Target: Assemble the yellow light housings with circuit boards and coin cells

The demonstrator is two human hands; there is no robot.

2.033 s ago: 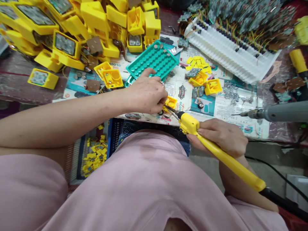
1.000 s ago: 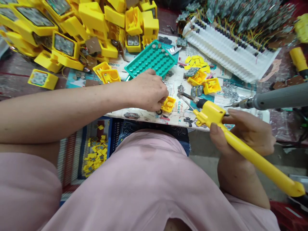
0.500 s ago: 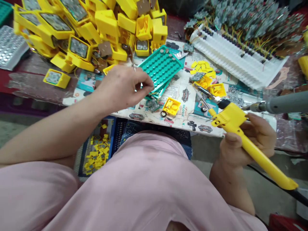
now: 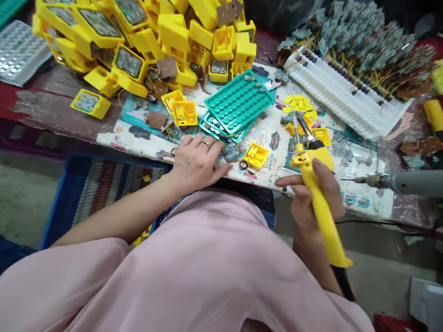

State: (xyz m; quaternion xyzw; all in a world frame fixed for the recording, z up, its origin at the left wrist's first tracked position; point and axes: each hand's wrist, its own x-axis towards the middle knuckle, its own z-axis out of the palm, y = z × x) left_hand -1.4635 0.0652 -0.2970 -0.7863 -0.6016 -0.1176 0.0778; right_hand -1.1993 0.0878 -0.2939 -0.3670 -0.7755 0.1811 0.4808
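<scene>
My left hand [image 4: 199, 162] lies palm down at the table's front edge, fingers stretched out and thumb apart. Beside its fingertips is a small grey-green circuit board [image 4: 230, 151]; I cannot tell whether they touch. In my right hand [image 4: 304, 207] is a yellow soldering gun [image 4: 321, 216], its metal tip pointing away from me over some yellow parts. The index finger stretches out to the left. Between the hands sits an open yellow plastic housing [image 4: 255, 155], with a small round ringed part [image 4: 243, 165] at its corner. Green trays [image 4: 238, 101] holding round metal discs are stacked behind it.
Yellow housings [image 4: 173, 37] are heaped at the back left. A white ribbed rack [image 4: 346, 92] with wired boards stands back right. A grey electric screwdriver [image 4: 415, 182] juts in from the right. Below the table, at left, is a blue crate [image 4: 65, 198].
My left hand has come down from above the green trays to the table edge and spread flat. My right hand has moved left with the soldering gun, which now points more steeply away.
</scene>
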